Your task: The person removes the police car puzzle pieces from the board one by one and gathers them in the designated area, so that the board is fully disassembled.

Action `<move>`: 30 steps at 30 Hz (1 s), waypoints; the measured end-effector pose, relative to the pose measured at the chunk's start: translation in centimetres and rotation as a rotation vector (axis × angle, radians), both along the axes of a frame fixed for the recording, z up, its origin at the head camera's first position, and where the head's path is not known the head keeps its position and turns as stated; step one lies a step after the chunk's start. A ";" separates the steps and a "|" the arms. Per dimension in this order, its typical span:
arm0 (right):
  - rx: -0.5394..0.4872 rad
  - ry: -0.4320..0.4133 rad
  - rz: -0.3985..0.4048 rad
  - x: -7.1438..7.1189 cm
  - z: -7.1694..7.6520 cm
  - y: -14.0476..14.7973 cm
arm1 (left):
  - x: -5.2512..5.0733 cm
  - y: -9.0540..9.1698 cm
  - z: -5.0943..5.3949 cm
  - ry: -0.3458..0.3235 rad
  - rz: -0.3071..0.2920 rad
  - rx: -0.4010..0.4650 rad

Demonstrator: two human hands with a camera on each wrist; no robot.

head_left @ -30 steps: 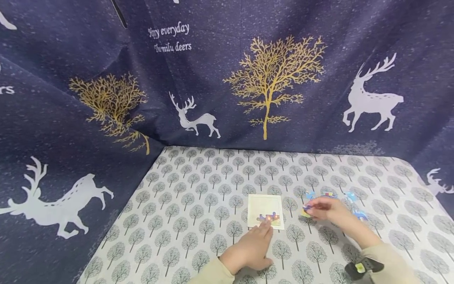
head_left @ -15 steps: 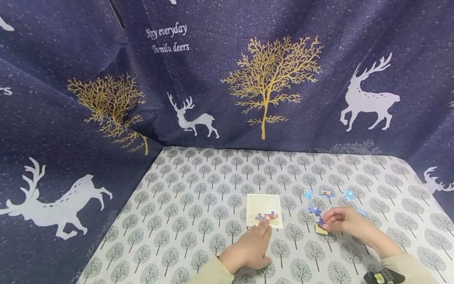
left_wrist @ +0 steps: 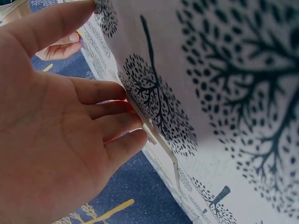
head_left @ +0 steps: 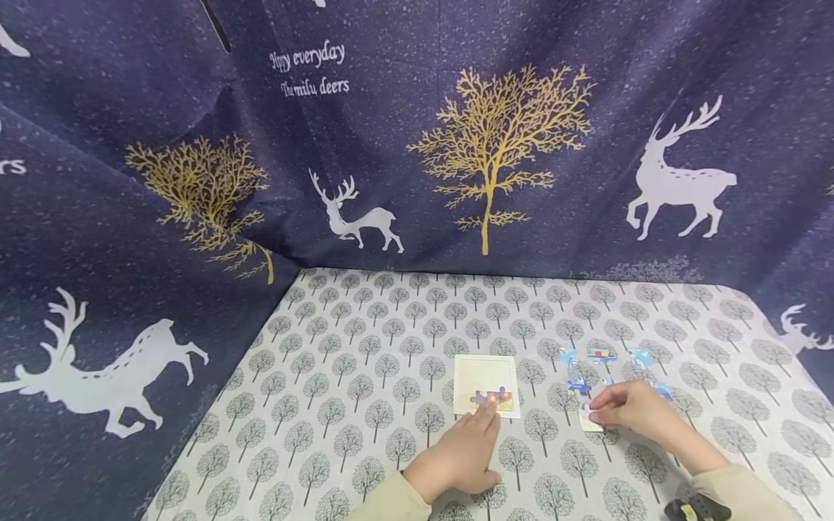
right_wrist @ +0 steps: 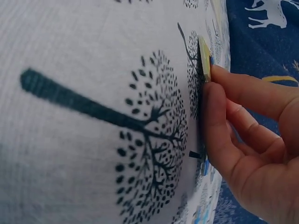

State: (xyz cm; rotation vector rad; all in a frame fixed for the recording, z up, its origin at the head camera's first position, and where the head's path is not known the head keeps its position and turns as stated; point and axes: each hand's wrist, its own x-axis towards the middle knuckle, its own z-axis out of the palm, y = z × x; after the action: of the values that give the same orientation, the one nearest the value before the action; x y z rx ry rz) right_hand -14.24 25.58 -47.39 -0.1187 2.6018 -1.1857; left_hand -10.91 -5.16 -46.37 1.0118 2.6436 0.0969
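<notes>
In the head view my left hand rests on the near edge of a cream square puzzle tray, fingers extended. Joined purple and yellow jigsaw pieces lie along the tray's lower right. The left wrist view shows these fingers nearly straight against the tray rim. Right of the tray, my right hand pinches a jigsaw piece between thumb and fingertips, close to the cloth. From the right wrist camera, that piece appears yellowish and edge-on; its picture is mostly hidden.
Several loose jigsaw pieces lie beyond my right hand, among them a blue one, a multicoloured one and a purple-blue one. A tree-patterned cloth covers the table. Dark blue deer-print fabric hangs behind and at the left.
My right hand has moved right and nearer with the jigsaw piece, away from the tray. In the last half second the piece's visible face turned from yellow and purple to pale. My left hand stays put.
</notes>
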 end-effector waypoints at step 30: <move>-0.145 0.288 0.457 -5.3 -1.1 -10.9 | 0.5 0.9 -0.2 0.023 0.077 0.026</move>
State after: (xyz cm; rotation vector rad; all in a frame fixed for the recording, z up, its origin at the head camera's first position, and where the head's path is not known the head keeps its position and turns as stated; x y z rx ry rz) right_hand -19.53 14.67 -48.51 -0.9208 2.5095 -1.2487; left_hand -10.45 -4.28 -46.53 0.9252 2.7089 0.1378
